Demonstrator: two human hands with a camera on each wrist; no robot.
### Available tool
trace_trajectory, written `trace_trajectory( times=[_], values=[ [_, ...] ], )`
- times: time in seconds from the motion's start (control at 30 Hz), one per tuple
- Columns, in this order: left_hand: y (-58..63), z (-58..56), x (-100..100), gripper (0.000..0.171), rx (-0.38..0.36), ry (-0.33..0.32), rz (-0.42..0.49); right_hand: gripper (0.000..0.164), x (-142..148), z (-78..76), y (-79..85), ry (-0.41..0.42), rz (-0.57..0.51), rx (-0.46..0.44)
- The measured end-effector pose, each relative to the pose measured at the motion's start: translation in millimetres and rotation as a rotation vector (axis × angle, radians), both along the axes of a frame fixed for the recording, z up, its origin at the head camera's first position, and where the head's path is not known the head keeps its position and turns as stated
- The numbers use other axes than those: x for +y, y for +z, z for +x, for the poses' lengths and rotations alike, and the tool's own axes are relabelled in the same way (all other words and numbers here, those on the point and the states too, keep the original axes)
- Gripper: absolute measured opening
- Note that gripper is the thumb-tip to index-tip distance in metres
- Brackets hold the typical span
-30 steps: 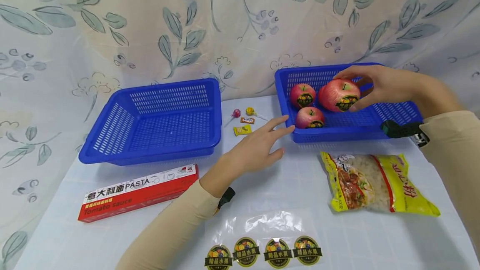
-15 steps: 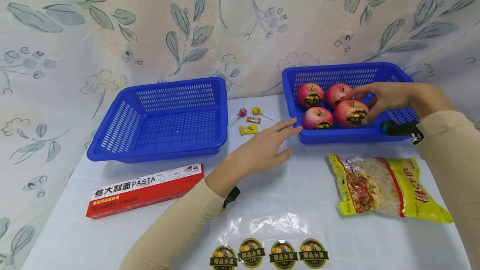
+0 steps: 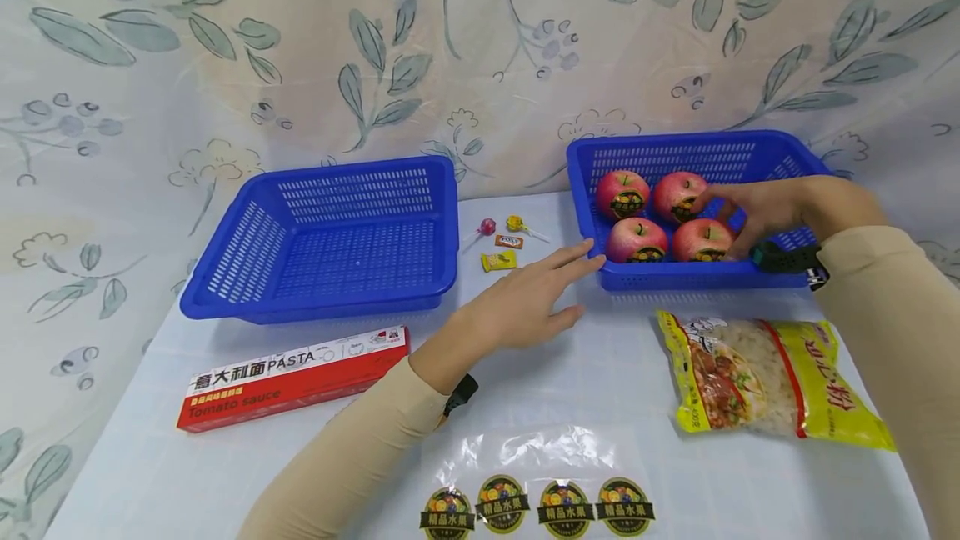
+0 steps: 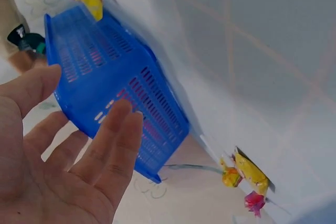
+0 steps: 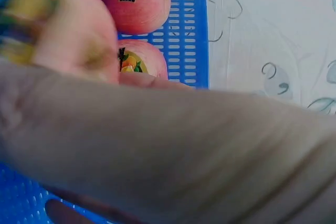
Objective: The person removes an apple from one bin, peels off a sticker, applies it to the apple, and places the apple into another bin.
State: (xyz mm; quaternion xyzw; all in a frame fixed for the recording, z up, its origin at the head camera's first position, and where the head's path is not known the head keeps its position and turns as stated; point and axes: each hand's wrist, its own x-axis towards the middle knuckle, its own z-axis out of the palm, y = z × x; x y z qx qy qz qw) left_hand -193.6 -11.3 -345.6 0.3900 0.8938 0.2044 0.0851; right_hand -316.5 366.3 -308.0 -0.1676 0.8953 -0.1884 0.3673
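Grouped in the left part of the right blue basket [image 3: 678, 280] are several red apples with black fruit stickers. My right hand [image 3: 772, 211] reaches into this basket and holds the front right apple [image 3: 701, 237], thumb on its right side and fingers behind it. That held apple [image 5: 79, 30] looms large and blurred in the right wrist view, where the thumb hides much of the hand. Behind it sits the back right apple [image 3: 678, 194]. My left hand [image 3: 525, 302] has its fingers spread, fingertips right at the basket's front left corner; in the left wrist view its palm holds nothing.
A second blue basket [image 3: 318, 305] stands at the left, with a red pasta box [image 3: 292, 377] before it. Between the baskets lie two lollipops [image 3: 487, 227] and small wrapped sweets [image 3: 498, 261]. A yellow noodle bag [image 3: 772, 377] lies front right; a sticker sheet [image 3: 532, 448] lies at the front.
My right hand has brought an apple forward and down into the front right spot of the group, uncovering the back right apple. The left hand has stayed by the basket corner.
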Motion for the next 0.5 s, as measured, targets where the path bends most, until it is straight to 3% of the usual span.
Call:
trace_trajectory(
  times=[0.17, 0.27, 0.5],
  values=[
    [0.0, -1.0, -8, 0.074, -0.010, 0.034, -0.014, 0.090, -2, 3.9, 7.1, 0.029, 0.070, -0.004],
    [2.4, -0.4, -19, 0.072, -0.019, 0.055, -0.009, 0.088, -5, 10.8, 10.2, 0.032, 0.093, 0.037],
    [17.2, 4.0, -58, 0.063, -0.044, 0.098, -0.062, 0.072, -31, 36.5, 22.9, 0.059, 0.086, 0.327]
  ],
)
